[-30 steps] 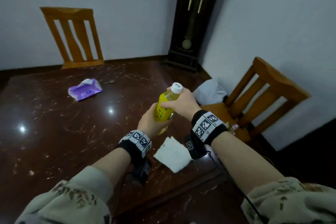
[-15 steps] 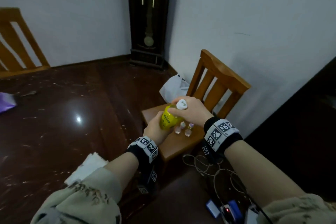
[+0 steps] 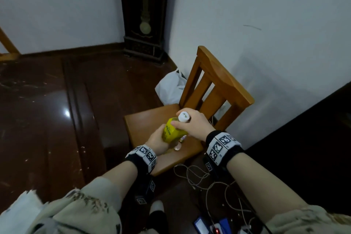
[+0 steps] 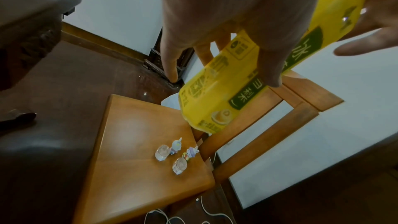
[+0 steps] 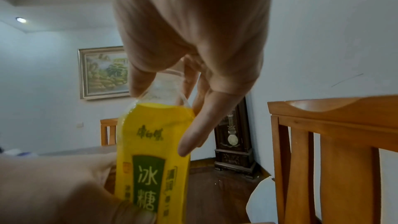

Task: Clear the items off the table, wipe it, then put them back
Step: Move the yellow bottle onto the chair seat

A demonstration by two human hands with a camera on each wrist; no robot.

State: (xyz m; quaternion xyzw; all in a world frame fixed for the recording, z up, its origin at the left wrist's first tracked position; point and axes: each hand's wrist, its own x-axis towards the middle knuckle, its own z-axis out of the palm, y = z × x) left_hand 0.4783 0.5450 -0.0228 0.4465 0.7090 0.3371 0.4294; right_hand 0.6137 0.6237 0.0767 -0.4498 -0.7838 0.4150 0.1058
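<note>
A yellow drink bottle [image 3: 171, 131] with a white cap [image 3: 183, 116] hangs tilted above the seat of a wooden chair [image 3: 144, 125]. My left hand [image 3: 158, 141] grips its lower body; in the left wrist view the bottle [image 4: 232, 94] lies under my fingers [image 4: 269, 67]. My right hand [image 3: 191, 124] holds the neck and shoulder just under the cap, and the right wrist view shows the bottle [image 5: 150, 151] pinched by my fingers [image 5: 193, 134]. Small glass figurines [image 4: 176, 154] stand on the chair seat [image 4: 129, 151] below the bottle.
The dark brown table [image 3: 38, 116] lies to the left, with a white cloth [image 3: 20, 213] at its near corner. A white plastic bag [image 3: 171, 89] sits behind the chair, a tall clock [image 3: 145, 15] in the corner. Cables [image 3: 205, 178] and devices lie on the floor.
Both hands have carried the bottle from above the table rightward to over the chair seat. My view has swung right, so the purple pack on the table is out of sight.
</note>
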